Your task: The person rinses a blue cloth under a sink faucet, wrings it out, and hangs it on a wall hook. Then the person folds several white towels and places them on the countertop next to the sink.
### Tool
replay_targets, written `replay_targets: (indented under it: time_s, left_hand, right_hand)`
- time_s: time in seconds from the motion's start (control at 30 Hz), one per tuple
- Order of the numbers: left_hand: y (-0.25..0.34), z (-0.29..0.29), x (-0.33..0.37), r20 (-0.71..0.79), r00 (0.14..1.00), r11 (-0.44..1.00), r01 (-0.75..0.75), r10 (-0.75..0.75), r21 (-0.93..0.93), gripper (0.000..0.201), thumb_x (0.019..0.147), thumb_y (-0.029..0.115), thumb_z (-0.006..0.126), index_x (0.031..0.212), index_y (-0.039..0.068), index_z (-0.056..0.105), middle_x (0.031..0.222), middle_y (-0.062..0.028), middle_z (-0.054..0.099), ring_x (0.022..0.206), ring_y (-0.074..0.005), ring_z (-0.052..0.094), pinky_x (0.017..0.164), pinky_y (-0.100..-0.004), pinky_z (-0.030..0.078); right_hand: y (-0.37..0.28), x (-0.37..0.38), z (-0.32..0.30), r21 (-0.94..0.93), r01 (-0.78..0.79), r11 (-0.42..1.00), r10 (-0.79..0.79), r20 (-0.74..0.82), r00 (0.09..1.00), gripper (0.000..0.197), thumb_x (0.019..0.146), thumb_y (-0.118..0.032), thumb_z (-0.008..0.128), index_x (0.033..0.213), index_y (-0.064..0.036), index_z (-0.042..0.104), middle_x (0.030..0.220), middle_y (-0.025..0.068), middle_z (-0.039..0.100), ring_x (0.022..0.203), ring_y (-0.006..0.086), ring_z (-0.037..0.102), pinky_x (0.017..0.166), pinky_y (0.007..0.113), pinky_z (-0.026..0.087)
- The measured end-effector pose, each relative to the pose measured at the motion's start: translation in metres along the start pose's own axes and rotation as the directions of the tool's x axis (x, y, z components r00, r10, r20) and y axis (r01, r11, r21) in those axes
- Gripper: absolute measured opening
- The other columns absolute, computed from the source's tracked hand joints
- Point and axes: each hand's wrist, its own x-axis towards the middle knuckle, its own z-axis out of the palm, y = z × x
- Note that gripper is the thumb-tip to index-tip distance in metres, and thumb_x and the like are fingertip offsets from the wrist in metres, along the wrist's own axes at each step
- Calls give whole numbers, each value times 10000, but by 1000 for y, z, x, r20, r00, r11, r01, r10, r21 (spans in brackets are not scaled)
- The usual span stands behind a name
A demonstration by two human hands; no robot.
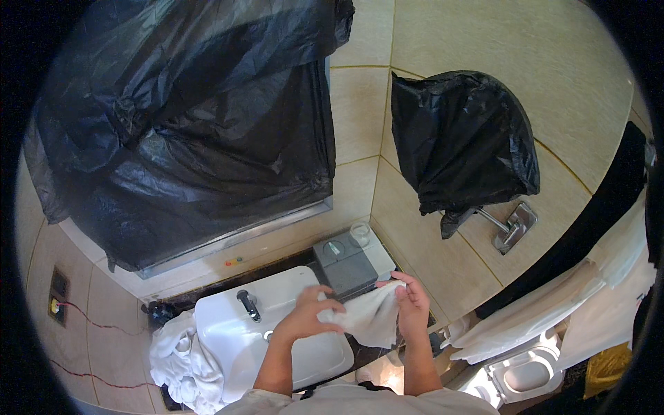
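Observation:
A small white cloth (373,315) hangs in front of me between my two hands, over the sink's right end. My right hand (413,304) pinches its upper right corner between thumb and fingers. At the cloth's left edge is my left hand (311,317), slightly blurred, its fingers curved and its thumb apart from them with a gap between. Below my left forearm lies the white washbasin (235,353) with a dark faucet (248,305). A heap of white cloths (183,363) rests against the basin's left side.
A grey box (346,268) and a clear glass jar (360,233) stand behind the cloth. Black plastic covers a large framed panel (228,145) and a wall-mounted mirror shape (467,142). A toilet (527,373) and white curtain (532,315) are at right; red wires (97,319) hang left.

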Motion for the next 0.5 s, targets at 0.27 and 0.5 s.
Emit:
replay_targets:
  time_s: [0.27, 0.5]
  left_hand:
    - [20, 43, 2, 95, 964, 954, -227, 249, -197, 516, 605, 279, 829, 1074, 180, 640, 1178, -135, 491, 1119, -322, 460, 928, -380, 390]
    - [6, 21, 6, -163, 986, 960, -64, 20, -274, 303, 655, 176, 793, 812, 22, 585, 810, -99, 601, 755, -252, 591, 686, -317, 471]
  right_hand:
    - [-5, 3, -10, 0, -48, 999, 47, -112, 993, 266, 920, -56, 454, 1178, -2, 488, 1018, 185, 637, 900, 188, 605, 821, 306, 472]
    - [-19, 3, -49, -149, -1, 989, -24, -166, 986, 282, 903, -43, 475, 1182, -2, 489, 968, 199, 650, 882, 187, 614, 836, 274, 449]
